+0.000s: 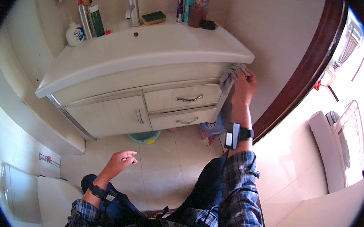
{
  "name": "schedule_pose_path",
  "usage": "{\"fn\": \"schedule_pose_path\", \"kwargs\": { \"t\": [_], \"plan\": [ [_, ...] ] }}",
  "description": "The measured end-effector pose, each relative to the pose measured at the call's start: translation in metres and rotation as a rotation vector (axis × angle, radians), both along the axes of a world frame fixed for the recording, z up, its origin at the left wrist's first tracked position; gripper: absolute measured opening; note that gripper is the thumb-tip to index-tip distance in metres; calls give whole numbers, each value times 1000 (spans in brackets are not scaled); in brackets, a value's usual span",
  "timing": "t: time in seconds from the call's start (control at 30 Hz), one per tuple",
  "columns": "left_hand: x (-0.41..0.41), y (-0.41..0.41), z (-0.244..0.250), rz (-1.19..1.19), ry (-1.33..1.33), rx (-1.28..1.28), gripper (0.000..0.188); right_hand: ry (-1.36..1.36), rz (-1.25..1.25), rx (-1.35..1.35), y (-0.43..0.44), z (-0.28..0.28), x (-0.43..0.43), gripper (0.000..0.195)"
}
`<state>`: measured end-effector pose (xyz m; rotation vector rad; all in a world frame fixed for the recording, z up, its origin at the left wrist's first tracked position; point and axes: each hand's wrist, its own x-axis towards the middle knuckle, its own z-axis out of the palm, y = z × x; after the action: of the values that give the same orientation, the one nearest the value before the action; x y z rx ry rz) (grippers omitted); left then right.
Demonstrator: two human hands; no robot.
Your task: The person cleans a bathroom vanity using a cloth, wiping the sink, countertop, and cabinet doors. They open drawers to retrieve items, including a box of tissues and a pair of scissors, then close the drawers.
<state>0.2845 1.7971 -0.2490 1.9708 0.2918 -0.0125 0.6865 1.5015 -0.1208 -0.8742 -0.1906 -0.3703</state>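
In the head view my right hand [245, 86] holds a crumpled grey cloth [229, 74] against the upper right corner of a white vanity cabinet [183, 96], just under the rim of the white washbasin [161, 51]. Part of the cloth is hidden behind my fingers. My left hand [121, 163] hangs over the tiled floor in front of the cabinet, fingers loosely curled, touching nothing. Near the cloth are two drawers with metal handles [189, 98]. Each wrist has a black strap with a small device.
Along the basin's back stand a metal faucet [133, 10], a sponge [154, 18], a white bottle [75, 34], a red-capped bottle [200, 8] and other containers. A green basin [144, 136] and a plastic bag [211, 127] sit below. A dark door frame [302, 69] rises at right; a toilet [57, 200] is lower left.
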Motion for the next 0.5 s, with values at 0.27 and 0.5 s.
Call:
{"fn": "schedule_pose_path", "kwargs": {
  "t": [0.27, 0.5],
  "plan": [
    [-16, -11, 7, -13, -35, -13, 31, -87, -220, -284, 13, -19, 34, 21],
    [-26, -8, 10, -17, -58, 11, 29, -162, -276, -536, -1, -14, 29, 23]
  ]
}}
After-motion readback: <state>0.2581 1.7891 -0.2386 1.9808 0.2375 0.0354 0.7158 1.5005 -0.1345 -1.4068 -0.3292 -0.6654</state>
